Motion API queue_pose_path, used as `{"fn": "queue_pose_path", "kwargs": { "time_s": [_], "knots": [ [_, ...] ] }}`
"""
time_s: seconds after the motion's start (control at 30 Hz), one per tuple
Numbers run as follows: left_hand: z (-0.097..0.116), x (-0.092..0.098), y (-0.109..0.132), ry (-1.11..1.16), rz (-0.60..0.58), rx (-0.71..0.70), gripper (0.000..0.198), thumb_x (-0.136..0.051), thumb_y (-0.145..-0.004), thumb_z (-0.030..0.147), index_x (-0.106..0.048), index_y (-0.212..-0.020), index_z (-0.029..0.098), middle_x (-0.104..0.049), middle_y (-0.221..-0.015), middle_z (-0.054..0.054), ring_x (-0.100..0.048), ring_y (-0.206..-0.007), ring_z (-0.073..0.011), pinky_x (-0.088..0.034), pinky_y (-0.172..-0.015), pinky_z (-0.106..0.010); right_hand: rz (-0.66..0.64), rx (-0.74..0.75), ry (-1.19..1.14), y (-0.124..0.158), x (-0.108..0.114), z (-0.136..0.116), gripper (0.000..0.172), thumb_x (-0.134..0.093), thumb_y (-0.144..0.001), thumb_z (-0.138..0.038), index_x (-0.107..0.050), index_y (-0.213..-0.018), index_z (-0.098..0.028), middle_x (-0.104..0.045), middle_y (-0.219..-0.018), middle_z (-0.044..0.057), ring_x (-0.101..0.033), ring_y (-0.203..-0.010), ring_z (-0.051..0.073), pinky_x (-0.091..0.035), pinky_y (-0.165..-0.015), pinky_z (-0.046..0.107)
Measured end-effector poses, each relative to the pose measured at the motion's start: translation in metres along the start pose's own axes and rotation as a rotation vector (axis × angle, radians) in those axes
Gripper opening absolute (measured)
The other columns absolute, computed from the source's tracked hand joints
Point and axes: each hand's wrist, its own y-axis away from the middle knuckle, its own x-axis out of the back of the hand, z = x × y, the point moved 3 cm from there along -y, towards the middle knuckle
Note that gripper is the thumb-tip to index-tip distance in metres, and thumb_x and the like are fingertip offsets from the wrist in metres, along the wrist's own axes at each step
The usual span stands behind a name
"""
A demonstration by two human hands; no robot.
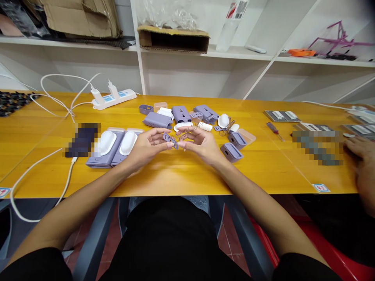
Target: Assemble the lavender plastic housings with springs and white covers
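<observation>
Yellow wooden table [187, 175] and it's packed: lilac plastic housings [181, 114] right ahead of the right hand [202, 145], two white-padded lilac cases [111, 148] just beside the left hand [143, 150], a power strip [114, 98] beyond those, a small screwdriver [274, 130] well off to the right!

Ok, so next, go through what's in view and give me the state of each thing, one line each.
Left hand: fingertips pinching the part.
Right hand: fingertips pinching the same part.
Lilac plastic part: held up, tilted.
Power strip: two white chargers plugged in.
Lilac housings: side by side, white oval pieces seated on top.
Screwdriver: lying flat, not held.
Another person's hand: at right, fingers curled.
</observation>
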Motion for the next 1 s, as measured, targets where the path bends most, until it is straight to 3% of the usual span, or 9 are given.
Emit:
{"fn": "queue_pose_path", "kwargs": {
  "time_s": [0.13,0.37,0.63,0.8,0.9,1.0],
  "knots": [
    [-0.004,-0.001,0.001,0.038,-0.002,0.023,0.055,-0.103,-0.071,0.035,-0.075,-0.114,0.016,-0.083,-0.121,-0.012,-0.082,-0.106,-0.0241,-0.065,-0.099,-0.038,-0.043,-0.045,0.119,0.001,-0.003,0.007,0.056,-0.106,-0.067,-0.041,-0.081,-0.115,-0.025,-0.079,-0.120,0.006,-0.071,-0.093,0.019,-0.064,-0.077,0.032],
    [-0.009,-0.002,0.001,0.071,-0.003,0.080,0.059,-0.104,-0.069,0.034,-0.075,-0.117,0.015,-0.084,-0.118,-0.012,-0.081,-0.099,-0.0221,-0.064,-0.098,-0.038,-0.042,-0.058,0.186,-0.001,0.002,0.011,0.046,-0.102,-0.071,-0.047,-0.083,-0.106,-0.023,-0.081,-0.115,0.007,-0.072,-0.092,0.020,-0.063,-0.077,0.034],
    [0.000,0.003,-0.003,0.115,0.141,-0.019,0.058,-0.099,-0.077,0.041,-0.075,-0.121,0.014,-0.082,-0.110,-0.010,-0.081,-0.096,-0.0226,-0.066,-0.083,-0.034,0.060,-0.024,0.317,-0.007,0.012,0.014,0.045,-0.096,-0.078,-0.049,-0.081,-0.110,-0.021,-0.081,-0.115,0.009,-0.072,-0.096,0.022,-0.058,-0.077,0.035],
    [0.005,0.006,-0.004,0.180,0.172,-0.051,0.054,-0.097,-0.079,0.042,-0.075,-0.118,0.014,-0.081,-0.102,-0.009,-0.081,-0.093,-0.0230,-0.065,-0.081,-0.034,0.214,0.135,0.674,-0.013,0.029,0.012,0.021,-0.078,-0.091,-0.040,-0.079,-0.103,-0.023,-0.081,-0.112,0.010,-0.071,-0.096,0.025,-0.056,-0.077,0.037],
    [0.006,0.005,-0.003,0.185,0.177,-0.047,0.053,-0.098,-0.078,0.041,-0.075,-0.117,0.013,-0.081,-0.101,-0.009,-0.081,-0.090,-0.0224,-0.064,-0.080,-0.034,0.292,0.227,0.872,-0.017,0.047,0.006,0.019,-0.070,-0.095,-0.036,-0.078,-0.104,-0.022,-0.079,-0.114,0.012,-0.071,-0.095,0.026,-0.058,-0.084,0.042],
    [0.006,0.005,-0.003,0.176,0.167,-0.046,0.051,-0.097,-0.079,0.041,-0.076,-0.116,0.013,-0.080,-0.098,-0.009,-0.081,-0.090,-0.0221,-0.063,-0.081,-0.034,0.343,0.192,1.025,-0.022,0.070,0.001,0.019,-0.068,-0.095,-0.034,-0.077,-0.106,-0.021,-0.079,-0.116,0.014,-0.071,-0.100,0.029,-0.058,-0.095,0.046]
  ]
}}
